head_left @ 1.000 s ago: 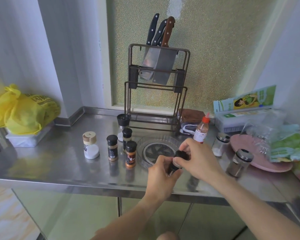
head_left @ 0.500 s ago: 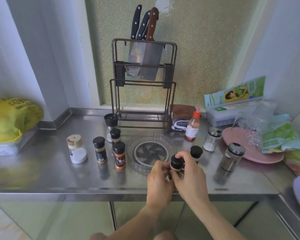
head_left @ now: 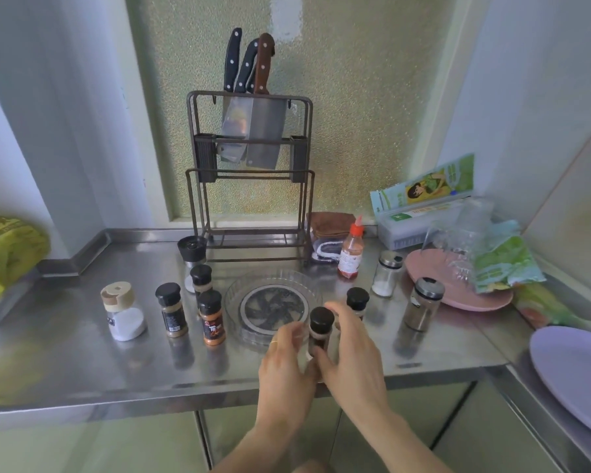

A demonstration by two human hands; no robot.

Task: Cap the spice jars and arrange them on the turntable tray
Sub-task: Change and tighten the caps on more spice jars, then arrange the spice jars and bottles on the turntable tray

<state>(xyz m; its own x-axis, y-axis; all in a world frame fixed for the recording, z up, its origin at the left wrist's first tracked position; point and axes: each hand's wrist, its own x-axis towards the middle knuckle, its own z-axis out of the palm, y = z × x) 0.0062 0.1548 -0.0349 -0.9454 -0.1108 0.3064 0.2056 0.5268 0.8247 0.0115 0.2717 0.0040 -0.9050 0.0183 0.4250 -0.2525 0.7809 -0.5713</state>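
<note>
Both hands, left hand (head_left: 284, 363) and right hand (head_left: 352, 353), seemingly grasp one capped spice jar (head_left: 319, 331) (blurred) beside the turntable tray (head_left: 234, 295).

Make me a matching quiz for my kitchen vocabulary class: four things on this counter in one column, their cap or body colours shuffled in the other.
Things:
1. squeeze bottle
2. salt jar
3. plate
4. jar between the hands

Colours:
A. black cap
B. pink
C. red cap
D. beige cap

Pairs: 1-C, 2-D, 3-B, 4-A
</note>
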